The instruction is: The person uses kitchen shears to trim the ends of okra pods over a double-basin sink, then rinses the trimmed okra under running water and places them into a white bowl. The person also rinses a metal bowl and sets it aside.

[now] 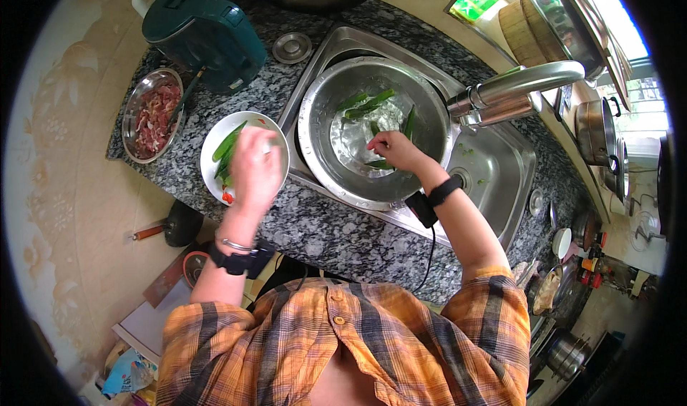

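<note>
My left hand (256,164) is a blur over a white bowl (207,164). Long green peppers (229,142) and small red pieces (228,197) lie in the bowl. Whether that hand holds anything is hidden by the blur. My right hand (396,149) reaches into a large stainless-steel basin (324,175) with its fingers curled. Clear water covers the basin's bottom, and several green peppers (370,105) float in it. One pepper (379,164) shows just below my right fingers; I cannot tell if they touch it.
The basin sits in a double steel sink (496,202), below a faucet (515,92). A metal bowl of raw sliced meat (155,119) with a utensil stands at left, beside a dark green pitcher (188,25). A drain strainer (292,47) lies on the granite counter (333,234).
</note>
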`<move>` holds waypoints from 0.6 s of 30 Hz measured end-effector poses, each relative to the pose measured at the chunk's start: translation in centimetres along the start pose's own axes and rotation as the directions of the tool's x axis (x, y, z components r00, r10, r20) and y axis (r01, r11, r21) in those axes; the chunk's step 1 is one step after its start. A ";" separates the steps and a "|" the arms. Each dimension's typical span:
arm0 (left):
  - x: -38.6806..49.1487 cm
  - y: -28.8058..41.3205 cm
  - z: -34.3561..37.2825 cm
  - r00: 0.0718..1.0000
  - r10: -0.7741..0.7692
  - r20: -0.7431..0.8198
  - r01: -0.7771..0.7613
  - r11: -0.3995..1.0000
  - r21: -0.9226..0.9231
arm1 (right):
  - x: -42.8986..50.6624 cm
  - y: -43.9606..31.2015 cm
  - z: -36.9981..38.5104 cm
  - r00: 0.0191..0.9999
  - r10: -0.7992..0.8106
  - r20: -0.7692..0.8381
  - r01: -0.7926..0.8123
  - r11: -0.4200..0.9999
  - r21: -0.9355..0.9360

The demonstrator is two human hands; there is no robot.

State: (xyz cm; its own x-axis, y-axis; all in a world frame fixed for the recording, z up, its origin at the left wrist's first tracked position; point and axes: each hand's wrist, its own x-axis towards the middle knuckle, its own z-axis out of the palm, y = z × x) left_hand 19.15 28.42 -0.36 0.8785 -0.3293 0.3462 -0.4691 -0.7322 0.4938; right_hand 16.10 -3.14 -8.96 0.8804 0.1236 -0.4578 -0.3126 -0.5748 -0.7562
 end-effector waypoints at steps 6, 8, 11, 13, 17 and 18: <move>2.0 5.3 12.7 0.514 -0.197 0.835 0.853 0.220 -0.473 | -4.4 -4.2 3.4 0.966 -0.257 -0.035 0.259 0.960 0.109; 1.7 6.3 15.2 0.452 -0.260 0.853 0.880 -0.029 -0.474 | -5.2 -4.4 4.4 0.932 -0.351 -0.087 0.345 0.935 -0.084; 2.1 6.3 16.4 0.411 -0.424 0.807 0.861 -0.109 -0.496 | -6.3 -3.7 4.0 0.951 -0.268 -0.153 0.268 0.963 -0.022; 2.8 5.7 16.1 0.408 -0.460 0.789 0.857 -0.107 -0.505 | -6.8 -3.0 2.7 0.972 -0.143 -0.186 0.133 0.989 -0.065; 1.9 7.2 16.0 0.324 -0.422 0.846 0.884 -0.182 -0.430 | -5.0 -3.4 0.8 0.854 0.088 -0.512 -0.021 0.991 0.136; 1.2 7.8 16.0 0.364 -0.386 0.848 0.861 -0.208 -0.464 | -4.8 -3.8 1.3 0.874 -0.002 -0.485 0.054 0.994 0.093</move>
State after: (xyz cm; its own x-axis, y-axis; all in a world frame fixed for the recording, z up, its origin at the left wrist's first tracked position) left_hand 17.98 12.77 -8.83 0.5778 -0.3426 -0.7408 0.8117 0.1458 0.5656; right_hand 12.63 -0.51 -4.54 0.9434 -0.2835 -0.1722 -0.2967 -0.4896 -0.8199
